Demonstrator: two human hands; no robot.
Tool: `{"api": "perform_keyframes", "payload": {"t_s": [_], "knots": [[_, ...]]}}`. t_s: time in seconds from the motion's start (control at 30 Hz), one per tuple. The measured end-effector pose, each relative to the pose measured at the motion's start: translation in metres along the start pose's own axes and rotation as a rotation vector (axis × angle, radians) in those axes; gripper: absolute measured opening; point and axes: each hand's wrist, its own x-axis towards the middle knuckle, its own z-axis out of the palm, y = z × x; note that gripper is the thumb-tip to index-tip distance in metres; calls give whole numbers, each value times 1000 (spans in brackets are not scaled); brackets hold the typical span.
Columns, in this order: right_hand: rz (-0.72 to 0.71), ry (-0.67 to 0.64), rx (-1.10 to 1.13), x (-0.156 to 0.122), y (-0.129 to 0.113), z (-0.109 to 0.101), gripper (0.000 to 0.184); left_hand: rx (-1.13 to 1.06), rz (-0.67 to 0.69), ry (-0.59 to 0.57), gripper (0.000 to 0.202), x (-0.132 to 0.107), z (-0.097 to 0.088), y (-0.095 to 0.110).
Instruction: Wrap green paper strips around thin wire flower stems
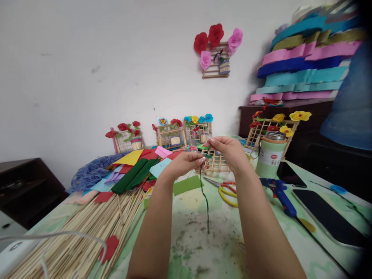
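Note:
My left hand (186, 162) pinches a thin dark green stem (205, 193) between thumb and fingertips. The long end hangs below it in a loose curve over the table. My right hand (226, 152), a little higher and to the right, has its fingertips closed on the stem's upper end, where a bit of green shows. Just behind the hands lies a flat wooden lattice (219, 161). On the table near my right forearm rest scissors (225, 192) with yellow and red handles. A green paper strip (187, 185) lies beside my left wrist.
Left are wooden sticks (69, 232), coloured paper (128, 159) and blue yarn (93, 170). Right are a glue gun (279, 195) with cord, a green thermos (271, 155) and a phone (328, 217). Flower-decorated lattices (171, 135) line the back wall; paper rolls (302, 73) are stacked right.

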Motion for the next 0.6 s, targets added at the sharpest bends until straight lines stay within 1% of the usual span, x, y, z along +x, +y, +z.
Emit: {"api": "perform_keyframes", "payload": {"t_s": [0.03,0.1,0.17,0.23,0.33,0.4,0.53,0.6], "knots": [[-2,4,-5,0,-1,1,21,-16,1,20,36,0,1,0],[3,19,-20,-2,-4,4,20,-26,24,107,39,2,6,1],[20,18,-16,-3,-6,7,20,-11,85,228,38,6,12,2],[33,-3,10,-4,-8,11,21,-38,158,325,35,9,18,4],[18,-24,31,-5,-10,13,21,-148,198,398,39,13,24,7],[3,-18,15,-5,-10,13,20,-188,167,382,38,13,23,7],[-1,-18,15,-5,-9,10,17,-215,94,248,37,10,19,7],[-4,-25,35,-4,-9,10,19,-238,92,219,36,9,18,7]]}}
